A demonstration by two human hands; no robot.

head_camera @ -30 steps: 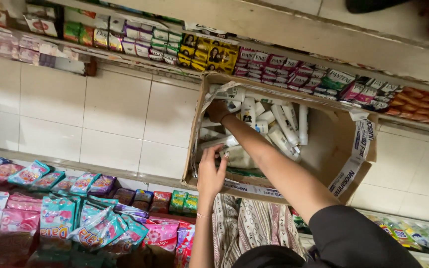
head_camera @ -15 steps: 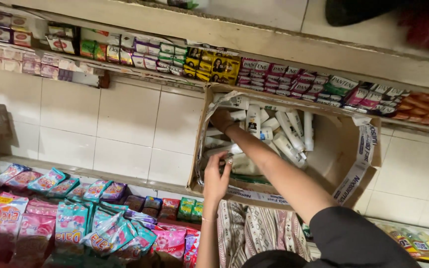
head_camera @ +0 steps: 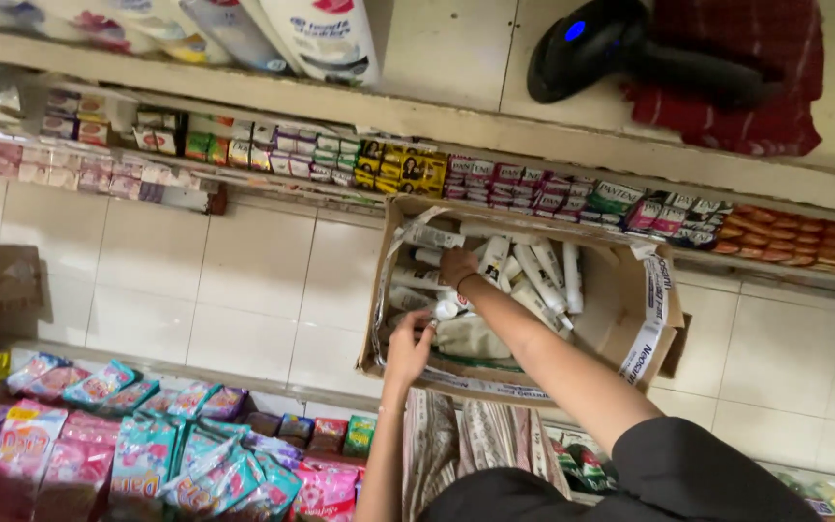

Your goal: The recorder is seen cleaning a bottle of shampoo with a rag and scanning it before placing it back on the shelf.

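Inside — 2 hands (head_camera: 432, 304), 1 cardboard box (head_camera: 630, 319)

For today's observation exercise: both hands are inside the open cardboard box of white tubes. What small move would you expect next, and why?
Probably the right hand lifts a white tube clear of the cardboard box. It already rests among the tubes at the far end, fingers curled, while the left hand sits at the near edge by a tube, seemingly steadying things. The grip itself is hard to see.

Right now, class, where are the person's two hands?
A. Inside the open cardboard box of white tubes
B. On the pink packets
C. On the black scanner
A: the right hand and left hand both reach into the cardboard box among white tubes.
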